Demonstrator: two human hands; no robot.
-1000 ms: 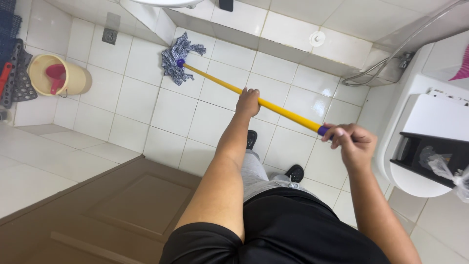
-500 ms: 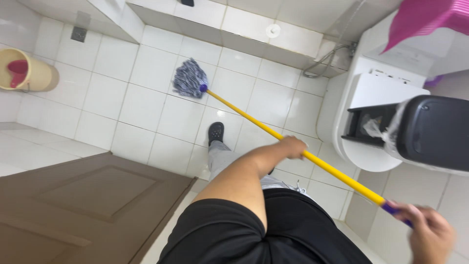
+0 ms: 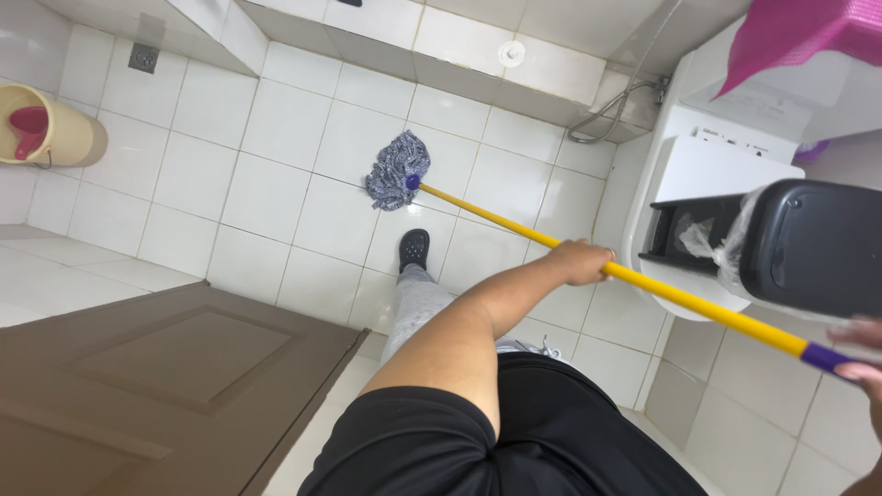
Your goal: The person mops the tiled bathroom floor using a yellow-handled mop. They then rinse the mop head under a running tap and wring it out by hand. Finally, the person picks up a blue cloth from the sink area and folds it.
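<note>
A brown door [image 3: 156, 386] is filling the lower left, beside the white tiled floor [image 3: 276, 174], where the mop [image 3: 551, 243] is resting its grey head ahead of a black shoe [image 3: 414, 249]. The left hand [image 3: 579, 262] is grasping the yellow handle mid-length, grip clenched. The right hand [image 3: 864, 363] is gripping the purple end at the frame's edge.

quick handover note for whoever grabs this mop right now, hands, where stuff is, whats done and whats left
Left hand is closed around the middle of the yellow mop handle. Right hand, mostly out of view, grips its purple end.
The grey string mop head rests on the white tiled floor, just beyond the black shoe.
A beige bucket sits far left; a black lidded bin is at right.
Done: no wet or cleaned patch can be made out.
Left: likely the rest of the floor.
</note>
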